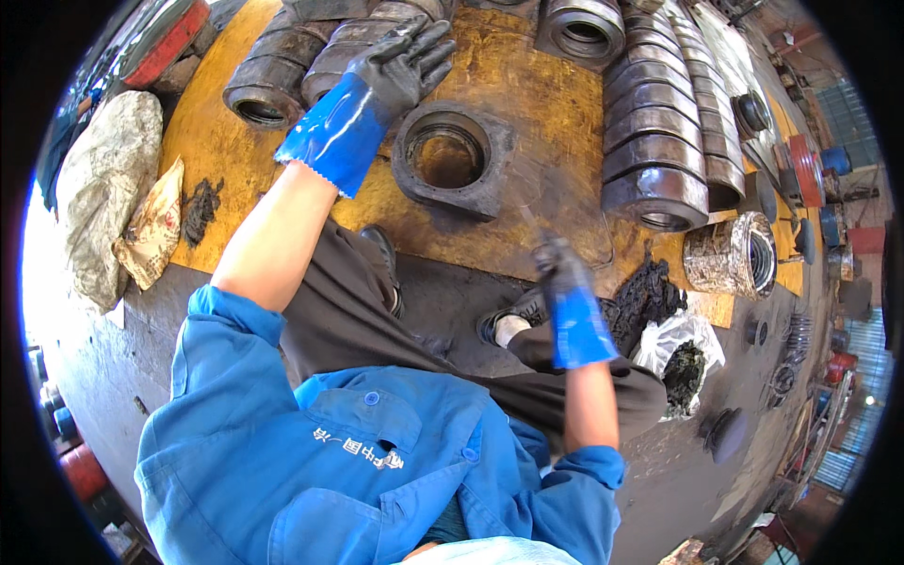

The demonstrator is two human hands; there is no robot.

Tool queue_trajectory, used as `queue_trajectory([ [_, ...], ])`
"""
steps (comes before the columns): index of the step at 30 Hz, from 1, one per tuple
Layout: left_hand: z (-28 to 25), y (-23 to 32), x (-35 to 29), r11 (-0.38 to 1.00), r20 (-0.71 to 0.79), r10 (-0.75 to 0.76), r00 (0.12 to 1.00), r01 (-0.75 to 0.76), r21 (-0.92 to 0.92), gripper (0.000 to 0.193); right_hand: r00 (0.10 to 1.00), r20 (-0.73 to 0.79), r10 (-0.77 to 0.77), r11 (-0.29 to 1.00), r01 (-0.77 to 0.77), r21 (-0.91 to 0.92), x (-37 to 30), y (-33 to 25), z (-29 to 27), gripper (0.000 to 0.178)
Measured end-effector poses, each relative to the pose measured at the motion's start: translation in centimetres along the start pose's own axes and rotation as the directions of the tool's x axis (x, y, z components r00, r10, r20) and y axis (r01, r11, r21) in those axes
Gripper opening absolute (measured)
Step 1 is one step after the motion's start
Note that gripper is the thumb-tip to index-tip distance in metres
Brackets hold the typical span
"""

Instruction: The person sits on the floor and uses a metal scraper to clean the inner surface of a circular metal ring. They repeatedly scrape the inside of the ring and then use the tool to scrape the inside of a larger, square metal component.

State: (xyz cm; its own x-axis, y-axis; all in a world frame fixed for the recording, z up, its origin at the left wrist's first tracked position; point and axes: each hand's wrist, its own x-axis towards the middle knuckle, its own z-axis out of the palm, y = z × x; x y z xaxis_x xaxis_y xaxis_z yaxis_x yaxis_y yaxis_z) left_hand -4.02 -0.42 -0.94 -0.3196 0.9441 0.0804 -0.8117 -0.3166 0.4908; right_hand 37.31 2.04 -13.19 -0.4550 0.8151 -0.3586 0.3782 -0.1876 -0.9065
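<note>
My left hand (403, 68), in a black glove with a blue cuff, is open with its fingers stretched out. Its palm is over the end of a dark metal cylinder and beside a square metal block. This block (499, 141) has a round, ringed bore and lies on the yellow-brown work surface in front of me. My right hand (562, 273), gloved the same way, is nearer to me on the right. It is closed and blurred by motion. A thin, pale, rod-like tool (527, 215) sticks out of it toward the block; its exact kind is unclear.
Greasy metal cylinders (273, 80) lie at the back left, and ribbed ones (654, 122) at the right. Black rags (648, 299), a dirty white bucket (730, 254) and a plastic bag (680, 358) are right of my right hand. Stained cloth (111, 188) lies at the left.
</note>
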Motion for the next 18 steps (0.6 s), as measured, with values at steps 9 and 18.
queue_trajectory([
  [9,0.0,5.3,1.7,0.995,0.354,0.038,0.934,-0.001,-0.104,0.019,0.938,0.338,-0.076,0.346,0.343,-0.873,-0.4,-0.2,9.6,0.033],
  [18,-2.2,7.0,1.9,0.994,0.298,0.07,0.952,-0.043,-0.096,0.018,0.905,0.415,-0.093,0.188,0.425,-0.885,0.1,-1.3,10.4,0.029],
])
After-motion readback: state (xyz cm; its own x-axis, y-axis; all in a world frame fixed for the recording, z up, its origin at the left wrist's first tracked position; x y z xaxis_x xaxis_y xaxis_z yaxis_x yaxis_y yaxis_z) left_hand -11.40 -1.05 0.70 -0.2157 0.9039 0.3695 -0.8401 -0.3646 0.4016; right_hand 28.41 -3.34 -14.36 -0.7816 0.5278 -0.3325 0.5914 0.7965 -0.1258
